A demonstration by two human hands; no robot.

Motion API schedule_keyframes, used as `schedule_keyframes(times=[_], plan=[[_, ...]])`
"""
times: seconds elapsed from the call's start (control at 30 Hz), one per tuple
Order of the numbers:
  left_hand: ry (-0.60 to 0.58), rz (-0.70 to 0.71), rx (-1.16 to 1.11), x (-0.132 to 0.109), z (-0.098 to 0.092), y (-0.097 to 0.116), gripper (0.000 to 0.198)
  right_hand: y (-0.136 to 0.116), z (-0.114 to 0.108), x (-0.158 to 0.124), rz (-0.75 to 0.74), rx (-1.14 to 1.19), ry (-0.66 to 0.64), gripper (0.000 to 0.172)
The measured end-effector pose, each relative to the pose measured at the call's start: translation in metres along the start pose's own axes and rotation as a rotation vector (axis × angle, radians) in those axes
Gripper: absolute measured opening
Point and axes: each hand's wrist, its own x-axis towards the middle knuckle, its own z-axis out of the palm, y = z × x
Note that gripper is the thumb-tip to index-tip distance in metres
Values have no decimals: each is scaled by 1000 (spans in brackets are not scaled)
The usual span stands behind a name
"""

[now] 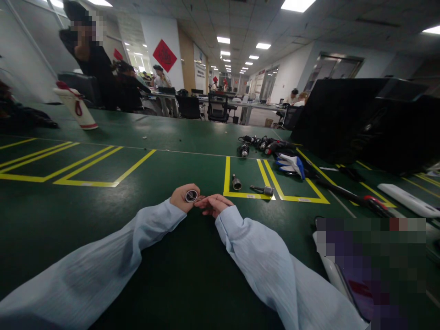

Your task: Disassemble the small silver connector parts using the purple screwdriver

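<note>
My left hand (pixel 180 197) is closed around a metal socket (pixel 191 196), its round dark opening turned towards me. Just to the right, my right hand (pixel 216 205) has its fingertips drawn together at the socket's rim. Something thin shows between those fingers, too small to name. Both hands are slightly above the green table. Beyond my right hand, a socket (pixel 236 182) and a socket with a thin shank (pixel 264 189) lie inside a yellow-taped box.
Black cables with metal fittings (pixel 254 143) lie farther back, beside a white and blue glove (pixel 290 165). A phone (pixel 357 284) rests at the lower right. Black monitors (pixel 343 119) stand at the right. A white cup (pixel 77 107) is at the far left. People are in the background.
</note>
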Motion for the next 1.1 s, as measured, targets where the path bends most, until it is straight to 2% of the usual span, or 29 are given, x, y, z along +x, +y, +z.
schedule_keyframes(times=[0.17,0.47,0.73,0.97,1.1], plan=[[36,-44,71,0,0,6,19,2,3,-1,-30,-46,47,21],[17,103,259,0,2,-6,16,-7,8,-10,-182,-314,158,23],[25,-53,141,0,-1,5,16,0,15,-11,-191,-312,145,24],[99,-106,8,1,-3,9,20,2,14,-9,-156,-230,72,26],[87,-85,52,-1,-2,8,20,1,15,-9,-161,-216,108,26]])
